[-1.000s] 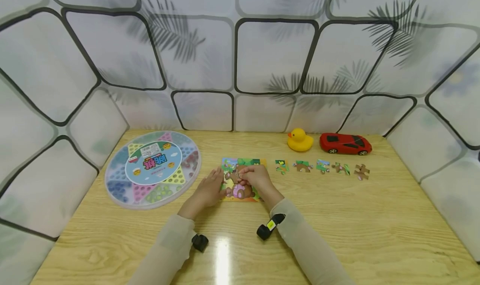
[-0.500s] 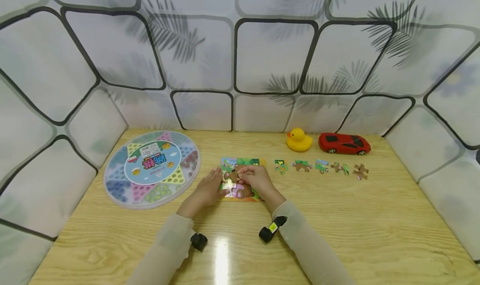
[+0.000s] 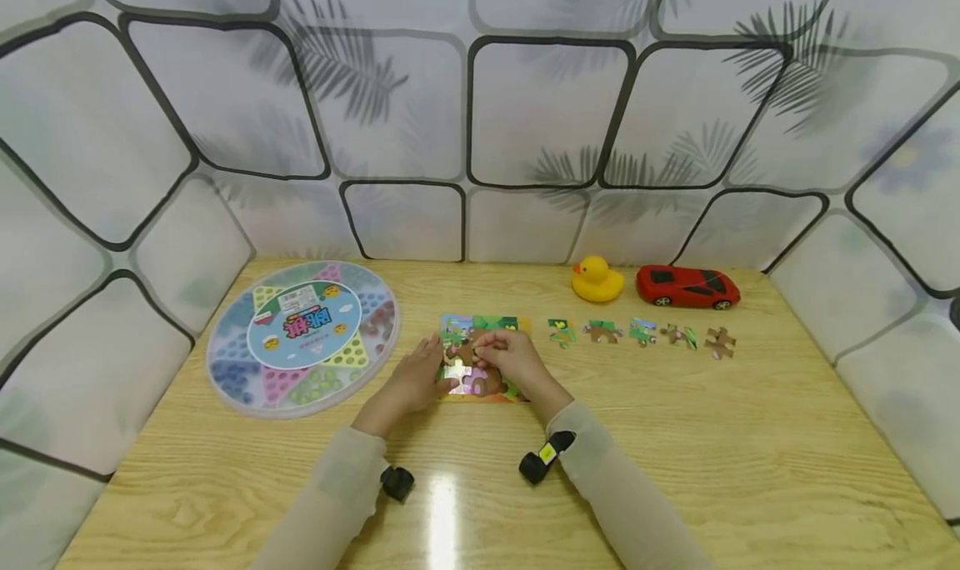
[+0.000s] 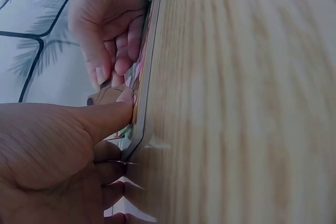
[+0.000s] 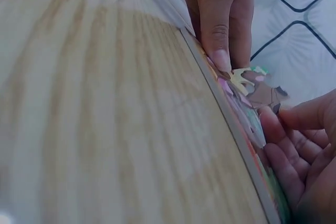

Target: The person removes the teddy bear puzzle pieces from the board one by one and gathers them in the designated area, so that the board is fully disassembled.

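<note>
A bear jigsaw puzzle (image 3: pixel 491 323) in a flat tray lies in the middle of the table. My right hand (image 3: pixel 517 363) is over its right side, thumb and index finger pinching a brown puzzle piece (image 5: pixel 262 96). The right wrist view shows that piece tilted up above the picture, beside a pale yellow section (image 5: pixel 241 80). My left hand (image 3: pixel 408 381) lies along the tray's left edge. Its thumb (image 4: pixel 113 119) presses on the near left part of the puzzle while the fingers reach along the side. The fingers partly hide the picture.
Several loose puzzle pieces (image 3: pixel 602 331) lie in a row to the right. Behind them stand a yellow rubber duck (image 3: pixel 597 281) and a red toy car (image 3: pixel 687 287). A round board game (image 3: pixel 303 337) lies at the left. A patterned wall (image 3: pixel 551 112) borders the table's back.
A bright glare has appeared on the puzzle's lower left, and the pinched piece looks darker. My right wrist has shifted slightly; the left hand keeps its place.
</note>
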Motion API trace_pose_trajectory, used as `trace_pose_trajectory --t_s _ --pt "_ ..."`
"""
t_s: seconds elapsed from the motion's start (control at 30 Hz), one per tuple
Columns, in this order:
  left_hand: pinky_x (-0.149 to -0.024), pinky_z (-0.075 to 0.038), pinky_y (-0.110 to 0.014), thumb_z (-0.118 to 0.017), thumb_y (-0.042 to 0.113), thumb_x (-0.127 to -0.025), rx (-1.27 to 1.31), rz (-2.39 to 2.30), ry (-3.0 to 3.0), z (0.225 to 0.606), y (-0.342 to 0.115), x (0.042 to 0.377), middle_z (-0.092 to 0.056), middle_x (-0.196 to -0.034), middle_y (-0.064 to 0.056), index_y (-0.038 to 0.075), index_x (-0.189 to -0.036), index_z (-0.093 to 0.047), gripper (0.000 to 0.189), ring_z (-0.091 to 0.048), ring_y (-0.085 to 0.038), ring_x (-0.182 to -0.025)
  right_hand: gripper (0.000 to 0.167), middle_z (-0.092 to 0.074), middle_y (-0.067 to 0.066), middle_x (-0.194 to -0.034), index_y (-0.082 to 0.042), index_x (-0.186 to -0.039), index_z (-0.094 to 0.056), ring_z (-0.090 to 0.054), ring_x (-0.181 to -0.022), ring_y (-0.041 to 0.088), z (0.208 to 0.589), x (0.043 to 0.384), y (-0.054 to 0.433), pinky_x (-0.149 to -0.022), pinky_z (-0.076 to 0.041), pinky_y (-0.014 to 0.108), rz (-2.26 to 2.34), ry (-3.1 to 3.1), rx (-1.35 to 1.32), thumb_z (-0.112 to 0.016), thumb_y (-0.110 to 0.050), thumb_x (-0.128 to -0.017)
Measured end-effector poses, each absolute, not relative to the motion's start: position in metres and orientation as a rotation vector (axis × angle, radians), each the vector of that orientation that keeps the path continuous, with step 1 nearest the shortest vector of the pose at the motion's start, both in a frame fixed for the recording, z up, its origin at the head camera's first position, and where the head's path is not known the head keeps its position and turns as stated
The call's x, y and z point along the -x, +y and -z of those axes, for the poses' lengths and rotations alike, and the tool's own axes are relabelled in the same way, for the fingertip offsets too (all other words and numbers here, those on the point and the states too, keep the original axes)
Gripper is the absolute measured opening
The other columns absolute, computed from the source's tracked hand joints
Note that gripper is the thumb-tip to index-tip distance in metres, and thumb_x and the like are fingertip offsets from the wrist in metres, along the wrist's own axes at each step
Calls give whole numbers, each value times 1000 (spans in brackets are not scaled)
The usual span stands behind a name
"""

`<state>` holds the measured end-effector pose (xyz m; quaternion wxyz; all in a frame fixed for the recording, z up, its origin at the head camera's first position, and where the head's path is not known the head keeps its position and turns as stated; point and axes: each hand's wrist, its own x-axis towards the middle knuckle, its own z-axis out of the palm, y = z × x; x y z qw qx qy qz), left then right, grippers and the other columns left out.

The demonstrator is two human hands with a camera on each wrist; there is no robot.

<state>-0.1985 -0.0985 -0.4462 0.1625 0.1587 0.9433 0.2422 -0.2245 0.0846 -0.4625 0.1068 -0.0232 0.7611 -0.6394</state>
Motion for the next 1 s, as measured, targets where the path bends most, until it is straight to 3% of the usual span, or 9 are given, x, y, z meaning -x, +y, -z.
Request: trace_pose_trajectory --t_s 0.57,0.77,1.0 --pt "-112 -11 -55 -57 30 -95 -456 -712 2680 444 -98 197 -10 -154 -22 -9 -146 -20 75 -8 -36 -143 8 -66 4 -68 4 -90 -68 -58 -53 8 449 230 79 -53 -49 20 1789 2178 -231 -63 -1 -86" --pt "-112 -14 -55 -58 30 -94 -477 -699 2716 447 -98 197 -13 -153 -25 -13 -144 -21 76 -11 -37 -142 8 -64 4 -68 5 -91 -68 -59 -54 8 450 229 76 -53 -50 19 1821 2179 -230 -62 1 -87" --pt "-112 -14 -54 -58 31 -94 -491 -702 2720 451 -100 198 -13 -153 -24 -9 -146 -19 77 -9 -37 -142 9 -67 8 -73 5 -92 -67 -63 -60 10 453 227 80 -58 -53 22 1826 2196 -143 -62 -2 -88"
